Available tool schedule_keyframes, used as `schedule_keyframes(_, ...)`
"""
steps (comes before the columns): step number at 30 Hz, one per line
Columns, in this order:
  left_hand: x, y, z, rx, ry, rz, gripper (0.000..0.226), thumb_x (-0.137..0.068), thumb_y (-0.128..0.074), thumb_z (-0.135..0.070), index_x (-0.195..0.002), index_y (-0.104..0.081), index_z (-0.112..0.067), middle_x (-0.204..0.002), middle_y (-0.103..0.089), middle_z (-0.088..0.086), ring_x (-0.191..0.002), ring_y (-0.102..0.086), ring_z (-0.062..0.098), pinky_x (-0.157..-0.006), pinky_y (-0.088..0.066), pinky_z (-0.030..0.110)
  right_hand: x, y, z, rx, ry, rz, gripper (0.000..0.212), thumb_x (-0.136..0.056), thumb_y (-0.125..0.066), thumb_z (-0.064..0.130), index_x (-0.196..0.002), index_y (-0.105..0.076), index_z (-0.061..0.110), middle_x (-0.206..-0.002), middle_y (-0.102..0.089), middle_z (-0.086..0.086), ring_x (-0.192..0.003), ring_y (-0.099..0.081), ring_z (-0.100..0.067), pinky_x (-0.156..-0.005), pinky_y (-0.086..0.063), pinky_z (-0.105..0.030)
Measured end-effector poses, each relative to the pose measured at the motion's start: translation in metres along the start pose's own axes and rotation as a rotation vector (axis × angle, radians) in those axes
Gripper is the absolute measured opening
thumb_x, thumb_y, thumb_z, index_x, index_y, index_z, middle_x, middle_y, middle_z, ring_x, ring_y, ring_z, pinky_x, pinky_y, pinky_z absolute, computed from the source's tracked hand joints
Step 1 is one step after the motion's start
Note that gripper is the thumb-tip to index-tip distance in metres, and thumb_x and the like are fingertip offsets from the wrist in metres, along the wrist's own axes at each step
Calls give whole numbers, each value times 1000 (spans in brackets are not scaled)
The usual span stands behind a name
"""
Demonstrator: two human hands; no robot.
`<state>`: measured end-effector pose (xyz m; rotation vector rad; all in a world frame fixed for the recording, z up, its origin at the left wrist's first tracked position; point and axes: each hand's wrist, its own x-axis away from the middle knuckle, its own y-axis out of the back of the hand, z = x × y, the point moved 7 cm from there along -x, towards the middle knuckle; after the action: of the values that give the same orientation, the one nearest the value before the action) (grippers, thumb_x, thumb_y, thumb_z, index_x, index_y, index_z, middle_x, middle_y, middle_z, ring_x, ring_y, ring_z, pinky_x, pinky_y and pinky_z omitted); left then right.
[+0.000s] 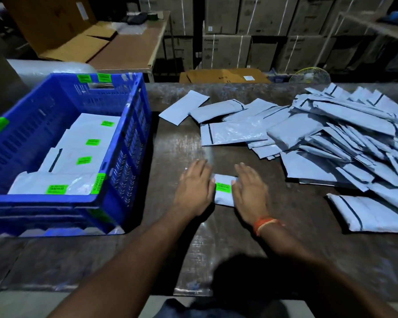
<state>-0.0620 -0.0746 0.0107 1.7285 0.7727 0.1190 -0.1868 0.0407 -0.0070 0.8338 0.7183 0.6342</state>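
A small grey mailer packet with a green label lies on the dark table in front of me. My left hand lies flat over its left edge, fingers straight. My right hand lies flat over its right edge, fingers straight, an orange thread band on the wrist. To the left stands a blue plastic crate holding several white packets with green labels. A loose pile of grey mailer packets covers the table's right side.
One folded grey packet lies apart at the right near edge. Behind the table are stacked cardboard boxes, a second table with flattened cartons, a roll of bubble wrap and a small fan.
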Motion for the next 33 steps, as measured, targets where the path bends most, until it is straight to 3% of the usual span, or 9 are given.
schedule_keyframes(3,8,-23,-9,-50,-49,164,61,-101,-21,-44,-154,-35,-18,-162,-29,7,-151,-20,30,-118,-28,49,20,-22,12,109,30,210,68,-96,-12,50,-157,-25,23,-165,-20,0,-153,-13,-18,-117,-24,-41)
schedule_keyframes(5,17,-37,-1,-92,-38,240,61,-102,-18,-46,-158,-24,-25,-166,-19,3,-153,-11,29,-119,-22,53,29,-29,5,199,59,268,69,-96,-6,52,-158,-18,25,-167,-10,2,-154,-5,-17,-119,-21,-41)
schedule_keyframes(10,23,-36,4,-182,-34,257,57,-105,-19,-46,-160,-9,-35,-168,-7,-2,-155,-1,28,-121,-14,57,34,-29,-17,289,37,292,68,-98,-8,57,-160,-4,28,-167,2,8,-153,4,-12,-120,-16,-42)
schedule_keyframes(16,27,-38,10,-262,-37,251,58,-104,-19,-49,-160,-6,-36,-169,-10,0,-155,-6,30,-117,-22,58,39,-27,-29,309,-85,295,66,-101,-19,56,-159,2,31,-167,4,6,-153,5,-15,-120,-15,-47)
schedule_keyframes(23,31,-35,15,-183,42,288,56,-104,-18,-51,-157,-1,-45,-169,-4,0,-155,0,30,-117,-18,64,45,-19,-50,331,-210,387,68,-100,-17,60,-159,2,31,-167,7,2,-153,7,-22,-122,-8,-47)
schedule_keyframes(26,33,-31,19,-23,244,265,55,-104,-20,-52,-158,-12,-42,-168,-2,7,-154,-8,31,-119,-16,60,42,-12,-51,268,-303,399,69,-101,-23,59,-159,-1,30,-167,9,-7,-153,2,-28,-121,-11,-47)
schedule_keyframes(29,36,-19,28,141,495,95,53,-99,-39,-47,-149,-38,-31,-156,-24,17,-135,-39,40,-112,-37,49,40,6,-46,194,-370,196,70,-97,-44,51,-157,-20,26,-160,-13,-19,-142,-25,-39,-112,-29,-48)
schedule_keyframes(33,29,-16,35,295,633,73,47,-89,-65,-28,-134,-54,-30,-127,-40,11,-110,-51,32,-98,-46,35,31,2,-44,-14,-422,151,61,-85,-67,35,-142,-47,29,-134,-38,-19,-119,-43,-39,-104,-42,-39)
